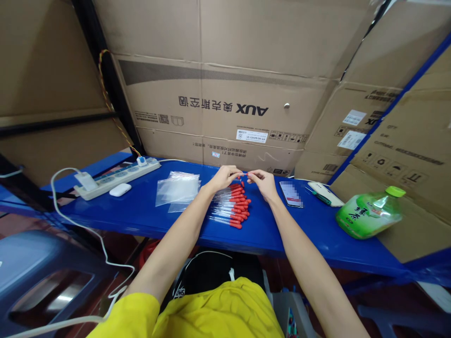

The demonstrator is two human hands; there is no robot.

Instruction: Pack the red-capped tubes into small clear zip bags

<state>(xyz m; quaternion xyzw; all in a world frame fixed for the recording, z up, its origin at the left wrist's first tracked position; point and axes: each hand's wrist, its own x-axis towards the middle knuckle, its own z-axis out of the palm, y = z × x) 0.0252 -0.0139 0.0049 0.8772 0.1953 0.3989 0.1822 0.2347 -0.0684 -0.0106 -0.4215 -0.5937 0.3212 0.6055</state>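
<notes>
Dropper [244, 174] is held level between both hands, just beyond the far end of the dropper pile [241, 205]. Fingertips of the left hand [225, 178] and of the right hand [262, 181] are pinched on it from opposite sides; exact contact cannot be told at this size. The step in hand is judged to be two-handed adjustment of this single piece. For the next move, steady alignment of both pinches is called for. Clear bags [179, 188] are placed left of the pile, the phone [290, 193] right.
</notes>
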